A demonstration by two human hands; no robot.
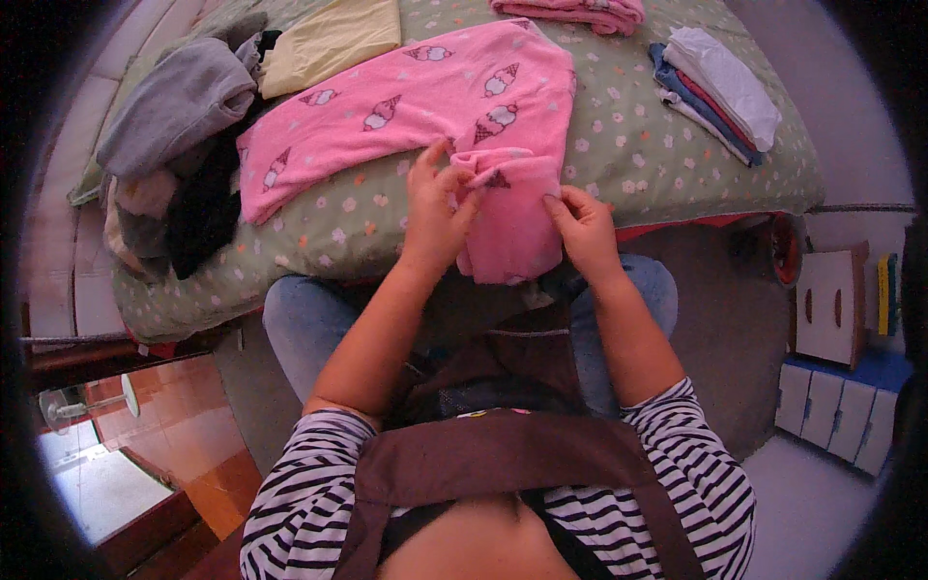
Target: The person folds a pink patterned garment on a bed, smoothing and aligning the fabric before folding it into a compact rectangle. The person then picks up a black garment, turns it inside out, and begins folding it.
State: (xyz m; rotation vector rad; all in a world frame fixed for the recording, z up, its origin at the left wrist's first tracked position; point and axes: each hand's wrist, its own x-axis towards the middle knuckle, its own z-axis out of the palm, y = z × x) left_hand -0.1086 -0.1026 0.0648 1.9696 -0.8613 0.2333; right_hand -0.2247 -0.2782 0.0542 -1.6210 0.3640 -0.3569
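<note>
Pink fleece pants [435, 94] with an ice-cream-cone print lie spread on the bed, one leg reaching left and the other hanging towards me over the edge. My left hand [438, 199] pinches a bunched, turned-back fold of the near leg between thumb and fingers. On the leg's right edge, my right hand [580, 225] grips the fabric between thumb and forefinger. The end of this leg hangs just past the bed's edge, between my knees.
A green flowered bedspread [348, 217] covers the bed. Heaped at left are grey and black clothes [174, 109], beside a yellow cloth [337, 43]. A folded pink fleece [573, 11] lies at the far edge; a stack of folded clothes [721, 87] is at right.
</note>
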